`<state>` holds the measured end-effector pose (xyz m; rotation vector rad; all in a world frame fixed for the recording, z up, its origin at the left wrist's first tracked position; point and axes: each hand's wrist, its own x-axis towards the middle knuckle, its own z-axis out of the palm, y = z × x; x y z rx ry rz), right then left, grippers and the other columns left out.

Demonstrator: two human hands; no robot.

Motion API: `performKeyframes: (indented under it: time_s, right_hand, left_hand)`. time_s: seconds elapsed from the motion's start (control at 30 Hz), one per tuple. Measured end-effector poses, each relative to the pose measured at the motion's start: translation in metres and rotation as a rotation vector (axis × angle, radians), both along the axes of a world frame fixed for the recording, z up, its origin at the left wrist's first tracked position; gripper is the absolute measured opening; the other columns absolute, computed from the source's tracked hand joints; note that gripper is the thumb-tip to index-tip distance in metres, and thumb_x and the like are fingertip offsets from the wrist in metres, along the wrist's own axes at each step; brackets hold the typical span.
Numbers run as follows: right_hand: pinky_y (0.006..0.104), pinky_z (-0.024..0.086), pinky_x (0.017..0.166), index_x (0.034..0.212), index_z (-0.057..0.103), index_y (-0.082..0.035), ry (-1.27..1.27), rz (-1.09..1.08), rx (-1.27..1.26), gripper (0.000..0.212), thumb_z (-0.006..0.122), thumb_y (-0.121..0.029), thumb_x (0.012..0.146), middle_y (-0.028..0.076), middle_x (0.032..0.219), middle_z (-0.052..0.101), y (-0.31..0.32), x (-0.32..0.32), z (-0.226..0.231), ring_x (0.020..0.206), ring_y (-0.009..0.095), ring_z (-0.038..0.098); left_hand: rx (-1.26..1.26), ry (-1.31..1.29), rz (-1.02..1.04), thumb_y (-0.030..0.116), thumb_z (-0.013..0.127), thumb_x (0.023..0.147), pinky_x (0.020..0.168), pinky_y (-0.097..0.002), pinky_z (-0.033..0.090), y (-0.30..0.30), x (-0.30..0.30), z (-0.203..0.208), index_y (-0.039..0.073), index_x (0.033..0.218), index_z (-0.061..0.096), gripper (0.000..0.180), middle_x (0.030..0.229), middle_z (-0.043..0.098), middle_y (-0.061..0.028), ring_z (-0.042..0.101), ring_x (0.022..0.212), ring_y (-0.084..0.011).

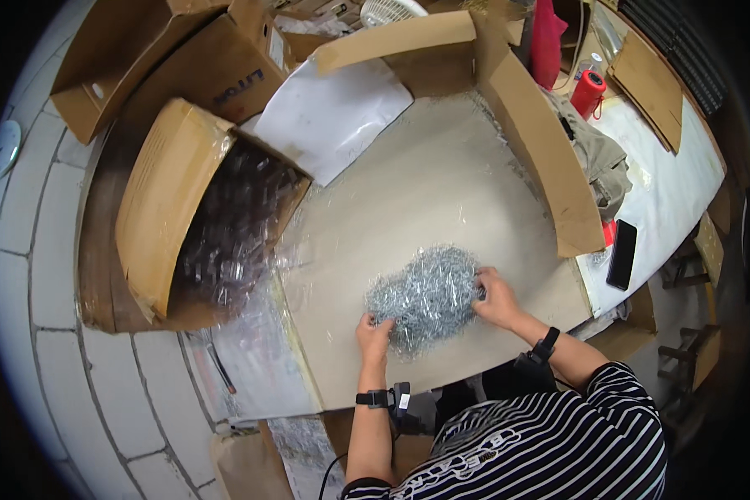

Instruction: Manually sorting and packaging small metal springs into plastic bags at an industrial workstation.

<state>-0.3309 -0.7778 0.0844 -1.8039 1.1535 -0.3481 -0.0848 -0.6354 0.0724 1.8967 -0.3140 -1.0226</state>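
Note:
A heap of small, thin, shiny silver metal pieces (429, 296) lies on the tan cardboard surface (425, 179) in front of me. My left hand (375, 335) is at the heap's near left edge, its thumb and fingers curled in toward each other. At the right edge, my right hand (497, 302) touches the pieces with bent fingers and thumb. A small dark spot shows between the fingertips of each hand; what it is, I cannot make out. Both wrists wear black straps with small devices.
Left of the surface, an open cardboard box (175, 196) holds many clear plastic pieces. Cardboard strips (533, 146) wall the back and right. A white sheet (333, 117) leans at the back. On the right are a black phone (622, 254), a red cylinder (588, 93) and grey cloth (596, 154).

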Motion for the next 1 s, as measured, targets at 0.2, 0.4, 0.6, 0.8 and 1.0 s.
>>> performKeyframes:
  time_s: [0.2,0.4,0.6,0.8,1.0]
  right_hand:
    - [0.0367,0.047,0.083,0.090,0.055,0.005,-0.106,-0.031,-0.060,0.027,0.064,-0.005,0.066,0.020,0.117,0.054,-0.005,-0.002,0.016,0.097,0.035,0.059]
    - [0.0334,0.047,0.082,0.086,0.052,0.003,-0.247,-0.019,-0.166,0.026,0.064,-0.004,0.064,0.020,0.116,0.055,-0.030,0.006,0.131,0.096,0.031,0.058]
    - [0.0326,0.046,0.080,0.085,0.050,0.002,-0.420,-0.026,-0.306,0.025,0.064,-0.003,0.065,0.019,0.115,0.055,-0.074,0.053,0.151,0.096,0.026,0.057]
    - [0.0305,0.045,0.071,0.079,0.049,0.004,-0.552,-0.087,-0.386,0.023,0.065,-0.006,0.067,0.015,0.098,0.057,-0.095,0.105,0.125,0.083,0.021,0.054]
    - [0.0289,0.046,0.074,0.079,0.051,0.003,-0.604,-0.172,-0.189,0.021,0.066,-0.007,0.067,0.015,0.105,0.057,-0.097,0.106,0.108,0.087,0.018,0.056]
  left_hand:
    - [-0.106,-0.111,0.122,0.002,0.064,0.069,0.068,-0.0256,0.044,0.010,-0.012,0.006,-0.004,0.098,0.059,0.030,0.088,0.062,-0.0063,0.056,0.077,-0.0125]
    - [-0.423,-0.296,0.019,0.003,0.065,0.067,0.065,-0.0254,0.043,-0.008,-0.004,0.136,-0.003,0.091,0.056,0.027,0.085,0.059,-0.0052,0.052,0.073,-0.0113]
    - [-0.367,-0.397,0.012,0.004,0.063,0.068,0.069,-0.0226,0.042,-0.049,0.040,0.214,-0.004,0.087,0.055,0.022,0.086,0.059,-0.0053,0.051,0.076,-0.0112]
    - [-0.406,-0.636,0.038,0.004,0.061,0.069,0.067,-0.0242,0.041,-0.089,0.077,0.237,-0.002,0.082,0.052,0.016,0.077,0.052,-0.0013,0.047,0.076,-0.0087]
    - [-0.441,-0.780,-0.052,0.005,0.060,0.070,0.069,-0.0250,0.043,-0.096,0.068,0.225,-0.004,0.084,0.054,0.018,0.078,0.055,-0.0031,0.049,0.074,-0.0109]
